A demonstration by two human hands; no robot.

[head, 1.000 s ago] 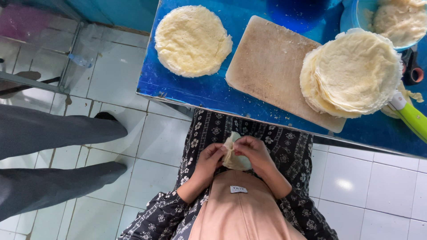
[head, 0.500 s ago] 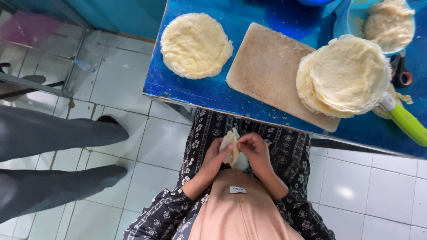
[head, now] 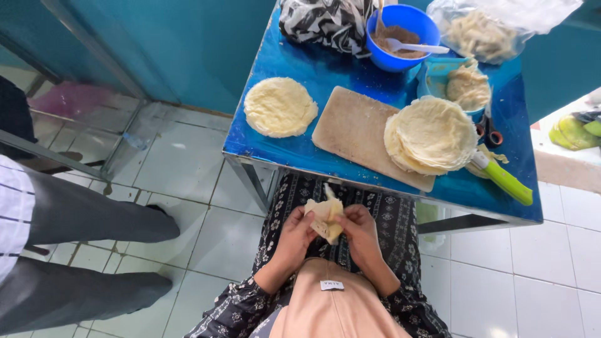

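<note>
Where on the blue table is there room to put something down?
Bare blue table shows along the front-left edge, below the single round wrapper, and in a strip above it, left of the blue bowl. The right side is crowded: wooden board, wrapper stack, green-handled tool, scissors.

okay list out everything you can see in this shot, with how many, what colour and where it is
folded wrapper: one, pale yellow, held over the lap
table: one, blue top
single wrapper: one, pale yellow, table left
cutting board: one, light wood, table middle
wrapper stack: one, pale, on the board's right end
bowl: one, blue, brown filling and a white spoon inside, table back
knife handle: one, green, right of the stack
clear bag: one, pale strips inside, back right
another person's legs: two, grey trousers, left
left hand: one, on the folded wrapper
right hand: one, on the folded wrapper
</note>
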